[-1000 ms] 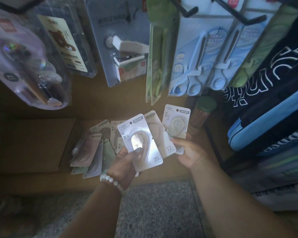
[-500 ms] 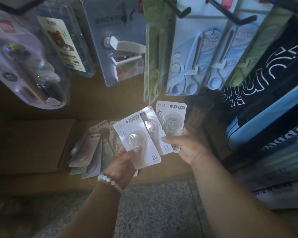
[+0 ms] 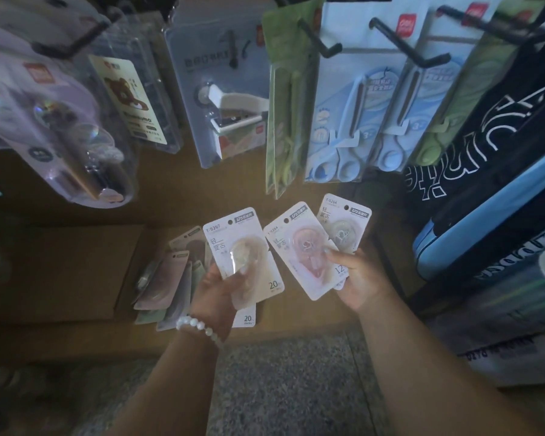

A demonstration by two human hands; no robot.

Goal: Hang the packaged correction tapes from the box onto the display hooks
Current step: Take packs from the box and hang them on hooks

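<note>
Evidently sorting by type before hanging, the left hand (image 3: 216,292) is pinching a stack of 20 packs (image 3: 243,256) while the right hand (image 3: 361,280) is gripping fanned 12 packs (image 3: 299,250) above the box (image 3: 129,272), below the hooks (image 3: 323,42)

We see a white pack (image 3: 243,258) with a peach-coloured tape, a white pack (image 3: 301,250) with a pink tape, and a pale green one (image 3: 343,229). Light blue scissors (image 3: 337,121) hang above on black hooks (image 3: 320,42). The bracelet (image 3: 199,327) is of white beads, the floor (image 3: 280,388) speckled grey.
</note>
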